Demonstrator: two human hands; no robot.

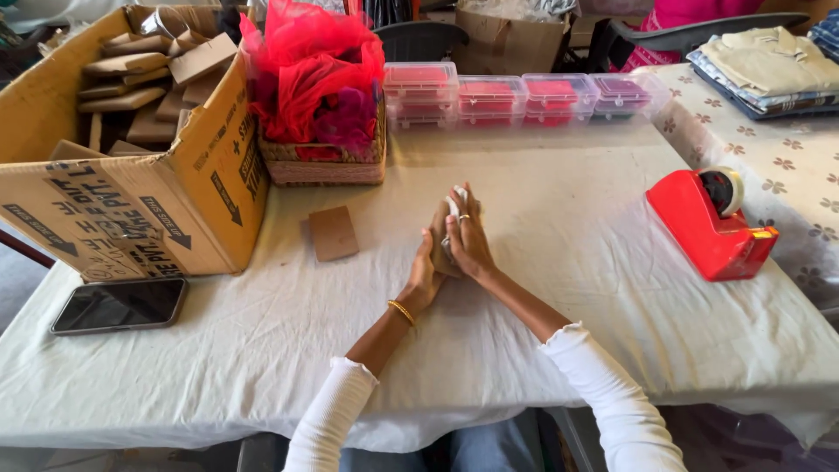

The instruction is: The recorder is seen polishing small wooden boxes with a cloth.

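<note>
My left hand (426, 273) and my right hand (469, 234) are pressed together palm to palm over the middle of the table. Between them sits a small brown cardboard piece (440, 220) with a bit of white showing at its top. My right hand has a ring on one finger; my left wrist carries a gold bangle. Both sleeves are white. A flat brown cardboard square (333, 233) lies on the white cloth (568, 218) just left of my hands.
A big open cardboard box (183, 188) of folded brown pieces stands at the left. A wicker basket (323, 162) with red tissue, several clear lidded boxes (524, 96), a red tape dispenser (712, 223), a phone (120, 305) and folded clothes (769, 65) surround me.
</note>
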